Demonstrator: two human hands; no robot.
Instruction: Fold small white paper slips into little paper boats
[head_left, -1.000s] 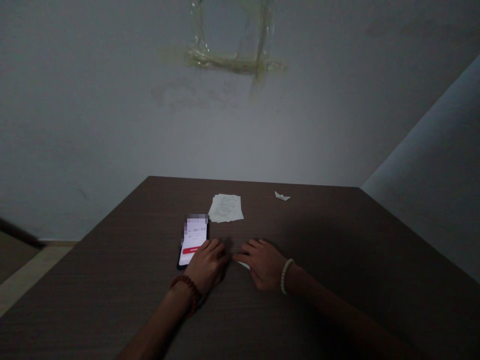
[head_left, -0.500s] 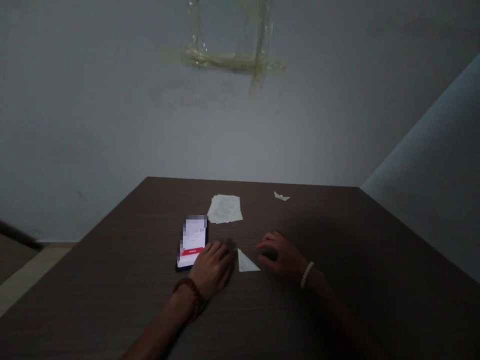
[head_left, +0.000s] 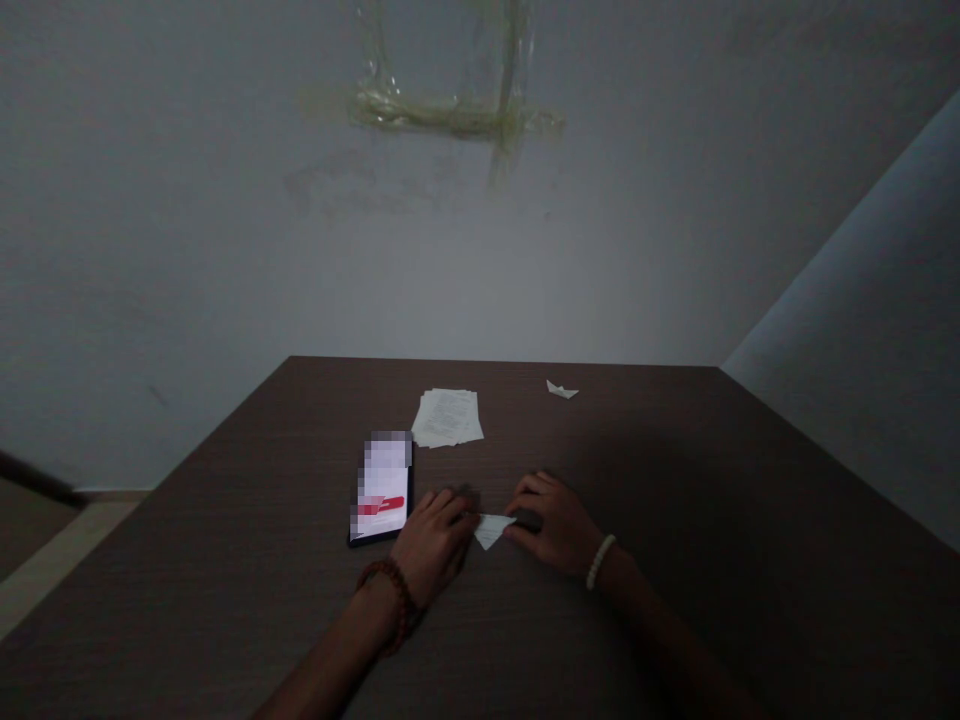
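My forearms are running off the bottom edge. My fingers are covering part of the folded paper [head_left: 491, 528]. The phone [head_left: 381, 488] screen's top is blurred, and print on the paper stack [head_left: 448, 417] is too small to read.

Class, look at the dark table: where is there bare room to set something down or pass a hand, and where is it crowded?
Bare patches: the table right of the right hand, out to its right edge; the near strip in front of both wrists; the left side beyond the phone. Crowded: the middle, where the left hand and right hand meet at the folded paper, with the paper stack behind.
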